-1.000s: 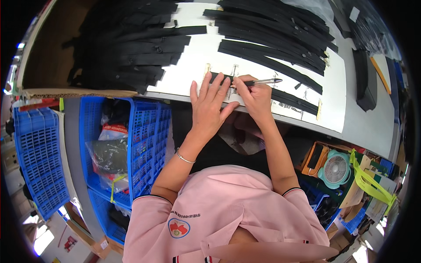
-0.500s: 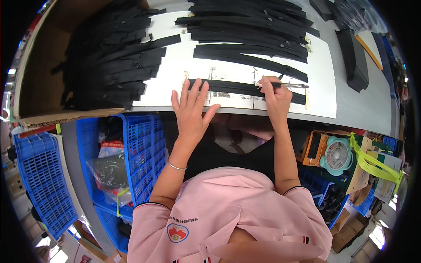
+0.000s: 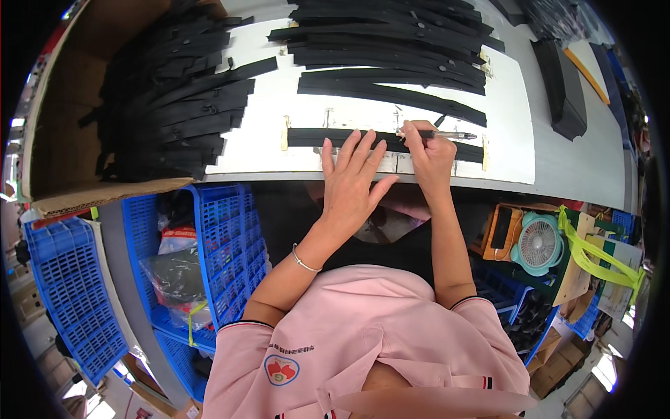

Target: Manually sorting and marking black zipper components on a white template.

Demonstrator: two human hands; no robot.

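One black zipper (image 3: 310, 137) lies stretched from left to right along the near part of a white board (image 3: 272, 157). My left hand (image 3: 352, 185) rests with spread fingers, their tips on the middle of the zipper. Just right of it, my right hand (image 3: 433, 159) grips a pen (image 3: 453, 135), its clear end pointing right. The pen's tip is close to the zipper's far edge, beside a dark mark drawn on the board. Yellowish tape pieces (image 3: 284, 133) sit at the zipper's left end and near its right end.
Many more black zippers (image 3: 391, 49) lie in rows farther back. Another heap (image 3: 174, 105) fills an open cardboard box (image 3: 56, 160) at left. A black block-like piece (image 3: 560, 91) lies at right. Below the table are blue crates (image 3: 230, 244) and a small fan (image 3: 537, 244).
My left hand has slid right along the zipper, from its left end to the middle. My right hand with the pen has shifted slightly left.
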